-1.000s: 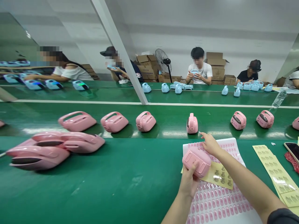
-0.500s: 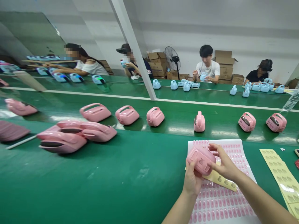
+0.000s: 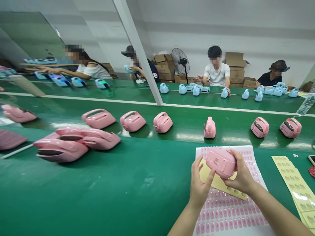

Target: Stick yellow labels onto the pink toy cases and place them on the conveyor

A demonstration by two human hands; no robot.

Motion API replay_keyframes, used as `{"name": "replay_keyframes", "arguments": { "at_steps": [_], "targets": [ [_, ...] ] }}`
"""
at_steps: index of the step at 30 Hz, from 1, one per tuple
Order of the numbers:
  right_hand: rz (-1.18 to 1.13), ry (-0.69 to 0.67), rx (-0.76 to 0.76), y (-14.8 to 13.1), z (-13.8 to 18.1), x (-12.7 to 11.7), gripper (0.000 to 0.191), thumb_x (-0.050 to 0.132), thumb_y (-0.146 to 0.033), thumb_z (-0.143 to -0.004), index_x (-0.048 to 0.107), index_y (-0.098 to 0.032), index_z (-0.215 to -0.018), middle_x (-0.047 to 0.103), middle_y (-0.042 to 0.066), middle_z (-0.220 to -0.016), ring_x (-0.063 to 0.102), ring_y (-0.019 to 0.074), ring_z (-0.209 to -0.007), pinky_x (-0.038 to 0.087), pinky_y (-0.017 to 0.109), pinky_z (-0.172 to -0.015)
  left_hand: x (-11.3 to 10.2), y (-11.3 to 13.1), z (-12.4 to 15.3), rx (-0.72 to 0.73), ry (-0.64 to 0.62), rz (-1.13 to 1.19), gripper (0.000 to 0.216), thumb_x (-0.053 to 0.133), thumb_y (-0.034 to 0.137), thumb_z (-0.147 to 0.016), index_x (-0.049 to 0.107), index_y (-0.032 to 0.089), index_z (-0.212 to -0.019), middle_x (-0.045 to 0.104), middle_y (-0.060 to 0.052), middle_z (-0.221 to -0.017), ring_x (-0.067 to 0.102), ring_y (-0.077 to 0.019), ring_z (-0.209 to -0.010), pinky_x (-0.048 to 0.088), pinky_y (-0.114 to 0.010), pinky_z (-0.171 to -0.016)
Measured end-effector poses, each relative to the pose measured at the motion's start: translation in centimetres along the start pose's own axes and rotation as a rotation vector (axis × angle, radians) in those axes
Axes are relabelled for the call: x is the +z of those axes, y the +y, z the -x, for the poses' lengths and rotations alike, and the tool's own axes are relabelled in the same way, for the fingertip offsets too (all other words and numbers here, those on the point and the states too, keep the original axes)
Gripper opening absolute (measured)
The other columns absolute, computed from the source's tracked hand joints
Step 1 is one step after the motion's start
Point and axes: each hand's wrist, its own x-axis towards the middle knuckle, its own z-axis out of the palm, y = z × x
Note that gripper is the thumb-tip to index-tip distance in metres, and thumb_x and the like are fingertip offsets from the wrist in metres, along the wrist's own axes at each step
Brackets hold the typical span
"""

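Note:
A rounded pink plastic device [image 3: 220,163] is held above the sticker sheet, its flat face with small dark print turned toward me. My right hand [image 3: 242,173] grips its right end, thumb below and fingers behind. At the device's left end, my left hand [image 3: 200,182] has its thumb and fingers spread; the thumb tip is at the lower edge, and whether it touches I cannot tell. Beneath both hands lies a white sheet of pink oval stickers [image 3: 227,213], with a yellow label strip [image 3: 221,184] across it.
Several pink devices [image 3: 133,121] stand along the green line, and more are clustered [image 3: 62,149] at left. Yellow label sheets [image 3: 292,183] lie at right. Beyond a white divider, co-workers [image 3: 216,70] sit among blue devices [image 3: 196,90]. A slanted post [image 3: 137,49] rises mid-view.
The pink device has turned and shifted slightly right in my right hand. My left hand has loosened from it, fingers now apart. Across the line, a co-worker has lowered a blue device to the table.

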Motion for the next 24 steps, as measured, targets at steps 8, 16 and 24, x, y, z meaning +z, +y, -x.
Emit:
{"name": "replay_keyframes", "arguments": {
  "at_steps": [8, 16, 24],
  "targets": [
    [0.259, 0.050, -0.212, 1.0, 0.4, 0.1, 0.084, 0.058, -0.011, -0.058, 0.020, -0.022, -0.132, 0.048, 0.012, -0.121, 0.041, 0.0311, -0.114, 0.040, 0.049, -0.090, 0.0, 0.9, -0.2, 0.042, -0.055, -0.089, 0.025, 0.075, 0.009, -0.049, 0.070, 0.023, -0.070, 0.066, -0.005, -0.077, 0.059, -0.0270, -0.087, 0.039, -0.037, -0.091],
    [0.349, 0.050, -0.314, 0.8, 0.4, 0.5, 0.079, 0.051, -0.007, -0.059, 0.022, -0.019, -0.132, 0.048, 0.013, -0.121, 0.035, 0.0323, -0.120, 0.039, 0.051, -0.090, -0.2, 0.0, -0.6, 0.199, -0.100, -0.292, 0.017, 0.073, 0.019, -0.055, 0.071, 0.026, -0.070, 0.068, -0.004, -0.073, 0.062, -0.0224, -0.072, 0.048, -0.034, -0.078],
    [0.377, 0.050, -0.323, 0.7, 0.4, 0.9, 0.076, 0.048, -0.008, -0.062, 0.022, -0.020, -0.132, 0.051, 0.012, -0.119, 0.037, 0.0316, -0.119, 0.040, 0.051, -0.089, -0.5, -0.3, -0.7, 0.292, -0.140, -0.454, 0.010, 0.068, 0.025, -0.062, 0.070, 0.028, -0.072, 0.070, -0.003, -0.072, 0.064, -0.0223, -0.070, 0.050, -0.033, -0.072]
  ]
}}
